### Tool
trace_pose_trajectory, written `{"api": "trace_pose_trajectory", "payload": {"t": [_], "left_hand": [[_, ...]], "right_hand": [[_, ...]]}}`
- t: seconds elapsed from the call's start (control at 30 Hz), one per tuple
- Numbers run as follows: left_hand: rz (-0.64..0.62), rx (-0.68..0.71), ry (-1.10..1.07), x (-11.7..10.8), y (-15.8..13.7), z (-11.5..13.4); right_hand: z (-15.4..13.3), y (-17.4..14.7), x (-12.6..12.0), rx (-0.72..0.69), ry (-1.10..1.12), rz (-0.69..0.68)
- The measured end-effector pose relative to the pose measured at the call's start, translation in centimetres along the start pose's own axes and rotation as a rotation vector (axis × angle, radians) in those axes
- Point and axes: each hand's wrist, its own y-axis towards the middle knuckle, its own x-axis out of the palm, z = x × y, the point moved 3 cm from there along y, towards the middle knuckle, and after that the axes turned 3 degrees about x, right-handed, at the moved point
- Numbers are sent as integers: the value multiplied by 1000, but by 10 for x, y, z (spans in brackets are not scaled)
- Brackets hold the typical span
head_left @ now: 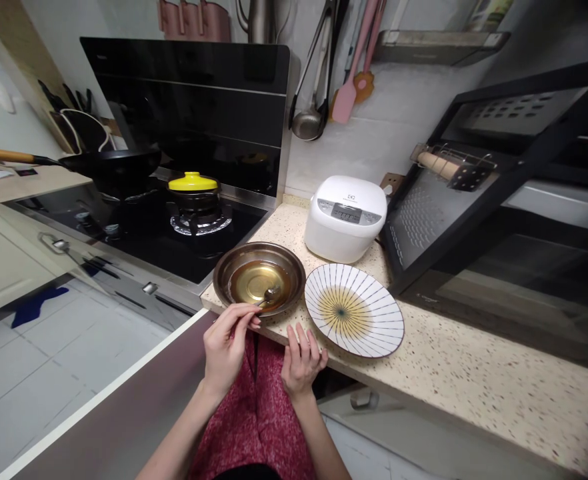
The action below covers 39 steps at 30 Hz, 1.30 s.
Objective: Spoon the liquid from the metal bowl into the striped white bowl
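Note:
A metal bowl [223, 267] with some clear yellowish liquid in it stands at the counter's front edge. My left hand [229, 337] is closed on the thin handle of a small metal spoon [273, 293], whose head dips into the bowl. Just right of the bowl, my right hand [303, 363] rests its stretched fingers on the counter edge, holding nothing. Near those fingers lies an oval white plate [384, 320] with dark radiating lines and a yellowish-brown middle.
Behind the plate stands a white rice cooker [347, 217]. A stove [144, 227] on the left carries a black wok [114, 167] and a pot with a yellow lid [193, 182]. A black-framed rack [424, 200] borders the speckled counter [474, 380] on the right.

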Motion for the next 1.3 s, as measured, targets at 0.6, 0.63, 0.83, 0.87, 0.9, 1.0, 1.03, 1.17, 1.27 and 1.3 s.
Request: {"api": "trace_pose_trajectory", "payload": {"t": [0.6, 0.63, 0.83, 0.87, 0.9, 1.0, 1.03, 1.17, 1.27, 1.3], "left_hand": [[94, -36, -102, 5, -7, -6], [96, -32, -107, 5, -8, -6], [78, 14, -103, 5, -9, -1], [74, 28, -98, 5, -8, 1], [69, 44, -92, 5, -8, 3], [61, 109, -79, 6, -6, 11], [58, 132, -78, 7, -5, 14], [48, 199, -104, 12, -3, 23], [29, 229, -143, 17, -3, 29], [22, 241, -161, 19, -3, 30]], "right_hand": [[0, 2, -1, -15, -21, 3], [0, 2, -2, -16, -25, 5], [-2, 4, -2, -9, -14, 20], [-2, 4, -2, -9, -13, 22], [-2, 4, -2, -10, -15, 23], [-2, 4, -2, -10, -25, 21], [-2, 4, -2, -10, -27, 23], [-2, 4, -3, -7, -19, 24], [-2, 4, -3, -3, -15, 18], [-2, 4, -2, -2, -16, 18]]}}
